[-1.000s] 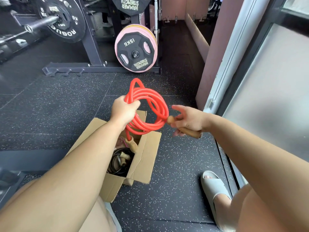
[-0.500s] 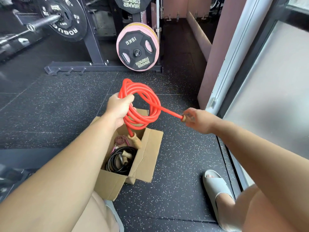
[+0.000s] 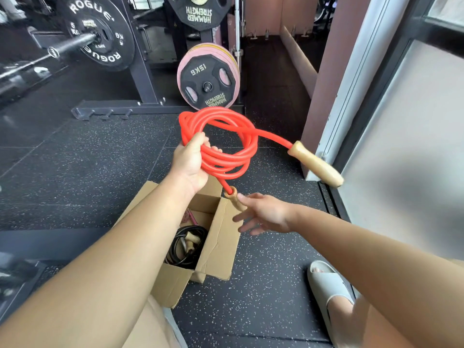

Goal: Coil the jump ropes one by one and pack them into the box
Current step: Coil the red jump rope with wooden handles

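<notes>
My left hand (image 3: pixel 190 163) grips a coiled red jump rope (image 3: pixel 226 139) held up above the open cardboard box (image 3: pixel 218 237). One wooden handle (image 3: pixel 315 164) sticks out free to the right of the coil. The other wooden handle (image 3: pixel 233 195) hangs below the coil, just above the box flap. My right hand (image 3: pixel 263 214) is below and right of the coil with fingers spread, its fingertips at the hanging handle, holding nothing. Inside the box lies a coiled black jump rope (image 3: pixel 185 247) with wooden handles, and something pink (image 3: pixel 188 217) at the back.
The box stands on black speckled rubber flooring. A rack with weight plates (image 3: pixel 208 79) and a barbell (image 3: pixel 62 46) stands behind. A pink wall and a grey door frame (image 3: pixel 351 84) close off the right. My foot in a grey slipper (image 3: pixel 326 290) is at the lower right.
My right hand let go of the right handle, which now sticks out free, and moved down and left to the hanging handle. The coil stayed in my left hand.
</notes>
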`<action>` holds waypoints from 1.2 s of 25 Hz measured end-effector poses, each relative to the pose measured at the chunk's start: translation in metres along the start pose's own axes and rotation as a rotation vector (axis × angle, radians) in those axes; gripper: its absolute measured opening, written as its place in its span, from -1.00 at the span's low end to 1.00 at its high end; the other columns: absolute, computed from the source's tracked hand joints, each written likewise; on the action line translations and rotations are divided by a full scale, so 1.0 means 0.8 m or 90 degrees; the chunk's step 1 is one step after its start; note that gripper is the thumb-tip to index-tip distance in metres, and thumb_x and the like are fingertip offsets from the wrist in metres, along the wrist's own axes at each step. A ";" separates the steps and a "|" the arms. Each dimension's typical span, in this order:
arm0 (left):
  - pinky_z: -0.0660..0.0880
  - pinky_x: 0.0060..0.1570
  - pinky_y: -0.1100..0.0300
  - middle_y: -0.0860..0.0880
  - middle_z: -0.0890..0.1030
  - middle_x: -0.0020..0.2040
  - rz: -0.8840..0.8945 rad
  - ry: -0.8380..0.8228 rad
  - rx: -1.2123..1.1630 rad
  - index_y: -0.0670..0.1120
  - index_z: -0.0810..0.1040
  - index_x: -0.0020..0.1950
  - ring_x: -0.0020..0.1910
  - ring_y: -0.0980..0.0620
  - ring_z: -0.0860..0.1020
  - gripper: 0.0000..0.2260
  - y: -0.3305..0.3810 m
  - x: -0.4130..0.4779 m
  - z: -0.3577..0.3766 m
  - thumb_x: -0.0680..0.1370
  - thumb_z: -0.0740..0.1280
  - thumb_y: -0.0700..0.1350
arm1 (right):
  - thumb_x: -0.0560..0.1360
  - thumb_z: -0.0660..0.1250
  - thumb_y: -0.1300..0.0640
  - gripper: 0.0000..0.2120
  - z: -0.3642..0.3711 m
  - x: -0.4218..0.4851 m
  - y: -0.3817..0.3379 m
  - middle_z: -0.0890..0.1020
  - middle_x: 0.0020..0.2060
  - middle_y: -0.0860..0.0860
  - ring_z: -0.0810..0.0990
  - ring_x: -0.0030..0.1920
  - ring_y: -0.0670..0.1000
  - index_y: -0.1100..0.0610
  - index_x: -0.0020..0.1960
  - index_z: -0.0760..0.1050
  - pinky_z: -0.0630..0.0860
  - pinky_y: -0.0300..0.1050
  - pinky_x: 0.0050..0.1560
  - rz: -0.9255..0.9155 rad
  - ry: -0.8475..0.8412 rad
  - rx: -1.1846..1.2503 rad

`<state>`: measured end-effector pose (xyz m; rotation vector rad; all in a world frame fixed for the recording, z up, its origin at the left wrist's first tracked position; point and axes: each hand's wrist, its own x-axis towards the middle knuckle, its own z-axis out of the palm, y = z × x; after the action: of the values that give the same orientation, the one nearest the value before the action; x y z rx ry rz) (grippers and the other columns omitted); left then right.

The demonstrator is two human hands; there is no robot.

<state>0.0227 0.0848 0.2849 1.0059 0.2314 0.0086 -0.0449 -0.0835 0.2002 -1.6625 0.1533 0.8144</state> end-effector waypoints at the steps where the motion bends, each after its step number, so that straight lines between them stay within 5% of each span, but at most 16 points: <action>1: 0.59 -0.33 0.13 -0.01 0.45 -0.43 -0.013 -0.010 -0.025 -0.12 0.49 -0.14 -0.51 0.05 0.51 -0.89 0.000 -0.003 0.003 0.57 0.29 -0.27 | 0.63 0.11 -0.27 -0.55 0.000 0.005 -0.003 0.61 0.24 0.15 0.68 0.07 0.16 0.03 0.29 0.44 0.57 0.03 0.01 -0.004 0.012 0.085; 6: 0.65 -0.16 0.03 -0.03 0.43 -0.39 -0.043 -0.047 -0.039 -0.12 0.51 -0.14 -0.48 0.06 0.51 -0.89 -0.004 -0.018 0.010 0.58 0.30 -0.26 | 0.57 0.30 -0.21 -0.52 -0.004 0.013 -0.022 0.58 0.12 0.12 0.64 0.03 0.12 0.17 0.24 0.56 0.54 -0.03 -0.11 -0.022 0.158 0.357; 10: 0.60 0.04 -0.09 -0.02 0.43 -0.40 -0.058 -0.070 -0.041 -0.12 0.53 -0.10 -0.46 0.06 0.52 -0.91 -0.005 -0.016 0.007 0.58 0.28 -0.26 | 0.48 0.47 -0.11 -0.62 -0.010 0.020 -0.021 0.62 0.00 0.06 0.61 -0.15 0.00 0.12 0.15 0.58 0.50 -0.15 -0.27 -0.013 0.210 0.386; 13: 0.59 0.00 -0.01 0.01 0.48 -0.42 -0.033 -0.051 -0.002 -0.11 0.54 -0.07 -0.45 0.07 0.55 -0.91 -0.007 -0.015 0.004 0.57 0.29 -0.26 | 0.46 0.36 0.16 -0.89 -0.011 0.018 -0.027 0.56 -0.28 0.05 0.50 -0.34 -0.06 0.12 -0.25 0.51 0.48 -0.23 -0.31 -0.001 0.195 0.407; 16: 0.59 -0.08 0.05 0.03 0.50 -0.46 0.004 -0.012 0.030 -0.11 0.53 -0.14 -0.45 0.09 0.56 -0.89 -0.007 -0.010 -0.002 0.57 0.31 -0.27 | 0.46 0.27 0.31 -0.87 -0.007 0.009 -0.036 0.56 -0.41 0.08 0.51 -0.42 -0.05 0.15 -0.23 0.43 0.43 -0.23 -0.35 -0.048 0.199 0.464; 20: 0.61 -0.20 0.11 0.03 0.52 -0.47 0.020 0.047 0.037 -0.11 0.50 -0.20 -0.44 0.09 0.58 -0.87 0.002 0.000 -0.011 0.54 0.34 -0.25 | 0.48 0.28 0.37 -0.71 -0.001 -0.008 -0.046 0.55 -0.39 0.11 0.47 -0.35 -0.01 0.11 -0.36 0.45 0.32 -0.18 -0.30 -0.089 0.180 0.368; 25: 0.60 -0.13 0.06 0.01 0.56 -0.41 0.029 0.074 0.042 -0.11 0.52 -0.13 -0.37 0.03 0.65 -0.95 0.009 0.015 -0.019 0.53 0.34 -0.22 | 0.47 0.30 0.37 -0.83 0.002 -0.020 -0.057 0.56 -0.36 0.06 0.55 -0.36 -0.03 0.13 -0.16 0.41 0.58 0.02 -0.11 -0.115 0.167 0.242; 30: 0.55 -0.37 0.23 -0.01 0.61 -0.35 0.011 0.117 0.082 -0.09 0.52 -0.04 -0.37 0.03 0.67 -0.97 0.004 0.020 -0.028 0.54 0.32 -0.20 | 0.47 0.28 0.42 -0.78 0.011 -0.025 -0.048 0.49 -0.34 0.11 0.54 -0.27 0.05 0.15 -0.09 0.32 0.66 0.12 -0.04 -0.168 0.113 0.072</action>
<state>0.0341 0.1072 0.2727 1.1359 0.3949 0.1027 -0.0439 -0.0715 0.2429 -1.6056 0.0983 0.4510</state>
